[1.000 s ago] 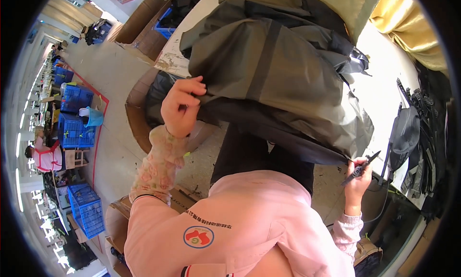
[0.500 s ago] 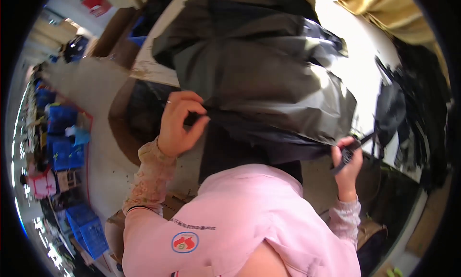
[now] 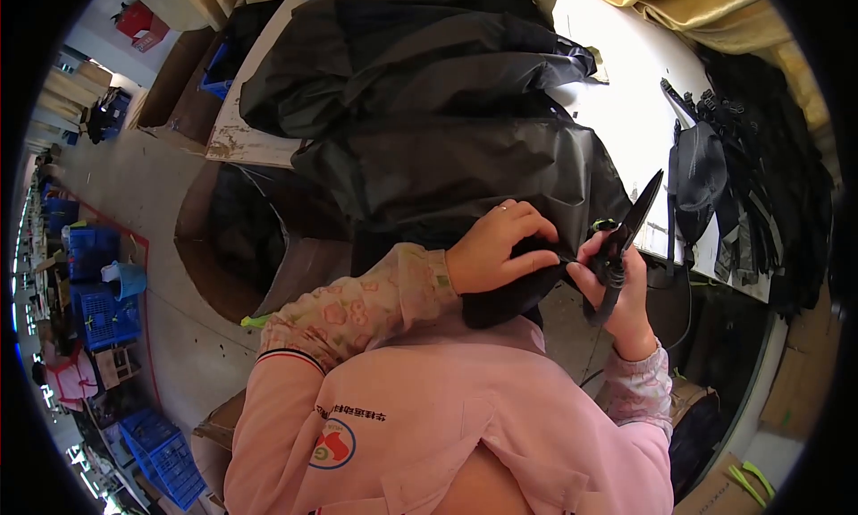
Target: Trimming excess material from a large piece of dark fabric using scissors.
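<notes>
A large sheet of glossy black fabric lies in folds over the table and hangs down its near edge toward my lap. My left hand is closed on the edge of this fabric, thumb against fingers. Just to its right, my right hand grips a pair of black-handled scissors, their blades pointing up and away from me. The right thumb and fingertip meet close to the same fabric edge; whether they pinch it too I cannot tell.
Black straps with buckles lie in a bunch on the white table at the right. An open cardboard box with dark material inside stands at the left. Farther left are blue crates; gold curtains hang at the back.
My left hand has moved right along the fabric edge, close to my right hand. The fabric has shifted left and lies lower. The scissor blades now show clearly, pointing up.
</notes>
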